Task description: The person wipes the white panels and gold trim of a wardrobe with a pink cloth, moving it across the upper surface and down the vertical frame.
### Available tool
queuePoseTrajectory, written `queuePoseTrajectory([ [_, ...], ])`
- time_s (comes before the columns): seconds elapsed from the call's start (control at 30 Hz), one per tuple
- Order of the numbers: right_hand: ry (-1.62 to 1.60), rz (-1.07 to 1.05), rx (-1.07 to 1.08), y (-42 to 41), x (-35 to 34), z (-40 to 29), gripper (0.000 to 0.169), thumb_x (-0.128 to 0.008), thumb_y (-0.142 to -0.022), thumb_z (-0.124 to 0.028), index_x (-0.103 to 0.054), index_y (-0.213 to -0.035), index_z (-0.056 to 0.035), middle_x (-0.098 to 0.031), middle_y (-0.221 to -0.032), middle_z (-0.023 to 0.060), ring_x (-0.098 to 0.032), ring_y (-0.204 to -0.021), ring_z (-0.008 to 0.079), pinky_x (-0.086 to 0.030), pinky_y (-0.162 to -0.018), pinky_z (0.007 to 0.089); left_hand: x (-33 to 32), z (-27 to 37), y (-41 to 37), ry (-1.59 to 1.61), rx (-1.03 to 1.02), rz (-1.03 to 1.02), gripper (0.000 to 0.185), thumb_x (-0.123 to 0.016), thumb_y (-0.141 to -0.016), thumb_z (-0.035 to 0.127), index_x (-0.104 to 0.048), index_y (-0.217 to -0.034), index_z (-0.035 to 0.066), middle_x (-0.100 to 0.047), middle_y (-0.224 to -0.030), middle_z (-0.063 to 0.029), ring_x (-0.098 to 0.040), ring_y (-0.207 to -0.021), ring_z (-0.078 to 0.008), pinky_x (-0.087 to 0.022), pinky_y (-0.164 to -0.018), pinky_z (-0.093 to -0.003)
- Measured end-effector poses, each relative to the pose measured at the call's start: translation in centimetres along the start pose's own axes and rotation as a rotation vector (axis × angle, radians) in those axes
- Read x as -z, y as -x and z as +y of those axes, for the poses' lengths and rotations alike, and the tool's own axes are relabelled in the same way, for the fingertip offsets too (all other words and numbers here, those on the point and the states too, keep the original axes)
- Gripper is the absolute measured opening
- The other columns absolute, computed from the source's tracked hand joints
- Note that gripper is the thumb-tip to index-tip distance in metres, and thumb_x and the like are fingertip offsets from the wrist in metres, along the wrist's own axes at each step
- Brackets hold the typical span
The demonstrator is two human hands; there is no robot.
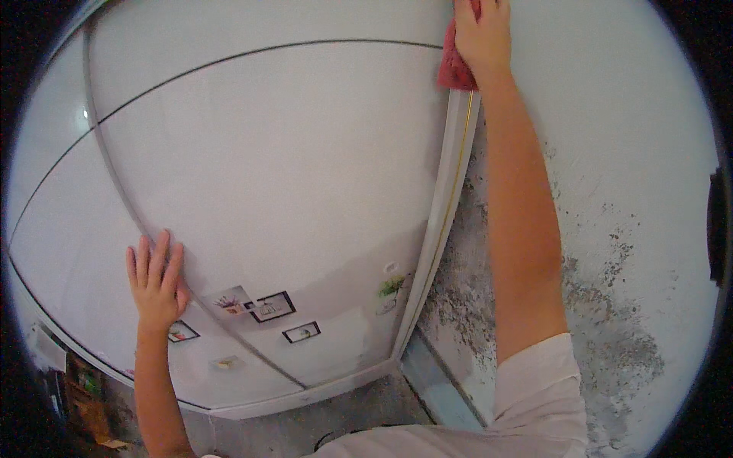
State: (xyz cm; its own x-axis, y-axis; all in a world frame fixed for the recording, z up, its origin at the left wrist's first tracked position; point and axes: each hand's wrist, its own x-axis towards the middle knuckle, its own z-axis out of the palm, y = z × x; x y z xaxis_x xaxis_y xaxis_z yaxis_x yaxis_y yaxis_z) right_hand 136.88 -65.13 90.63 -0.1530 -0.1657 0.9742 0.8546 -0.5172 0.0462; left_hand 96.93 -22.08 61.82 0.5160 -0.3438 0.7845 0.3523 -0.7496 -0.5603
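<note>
A pinkish-red cloth (455,66) is under my right hand (487,40), pressed on the top part of a white upright frame strip (440,189) with a thin gold line. The fingertips of that hand run out of the picture at the top. My left hand (156,280) lies flat with fingers spread on a large white panel (298,160), over a grey vertical seam. It holds nothing. Printed pictures of framed art (274,307) and a green plant (391,286) decorate the panel's lower part.
Right of the strip stands a pale wall (618,126) with dark, mould-like, flaking patches (618,343). A light blue-grey baseboard (444,378) meets the grey floor (355,406). At the lower left are brown, box-like items (86,401), blurred. A dark object (716,229) shows at the right rim.
</note>
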Motion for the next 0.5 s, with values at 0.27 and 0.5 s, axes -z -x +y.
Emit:
queuePoseTrajectory([
  [0.27, -0.049, -0.135, -0.155, 13.5, 4.2, -3.3, 0.056, -0.05, -0.111, -0.022, -0.041, -0.162, -0.0003, -0.04, -0.164, 0.0297, -0.042, -0.149, 0.0485, -0.034, -0.125, 0.0489, 0.5, 0.3, -0.1, -0.022, -0.038, 0.031, 0.055, -0.052, -0.093, 0.014, -0.065, -0.147, 0.013, -0.053, -0.163, -0.0116, -0.038, -0.156, -0.0409, -0.023, -0.129, -0.0615],
  [0.5, -0.018, -0.237, -0.272, 35.2, 9.7, -4.0, 0.06, -0.06, -0.104, -0.017, -0.045, -0.159, 0.0034, -0.034, -0.166, 0.0337, -0.038, -0.151, 0.0515, -0.031, -0.125, 0.0557, 0.1, 0.2, -0.5, -0.024, -0.072, 0.052, 0.058, -0.052, -0.094, 0.011, -0.059, -0.152, 0.012, -0.049, -0.166, -0.0127, -0.035, -0.157, -0.0412, -0.021, -0.13, -0.0604],
])
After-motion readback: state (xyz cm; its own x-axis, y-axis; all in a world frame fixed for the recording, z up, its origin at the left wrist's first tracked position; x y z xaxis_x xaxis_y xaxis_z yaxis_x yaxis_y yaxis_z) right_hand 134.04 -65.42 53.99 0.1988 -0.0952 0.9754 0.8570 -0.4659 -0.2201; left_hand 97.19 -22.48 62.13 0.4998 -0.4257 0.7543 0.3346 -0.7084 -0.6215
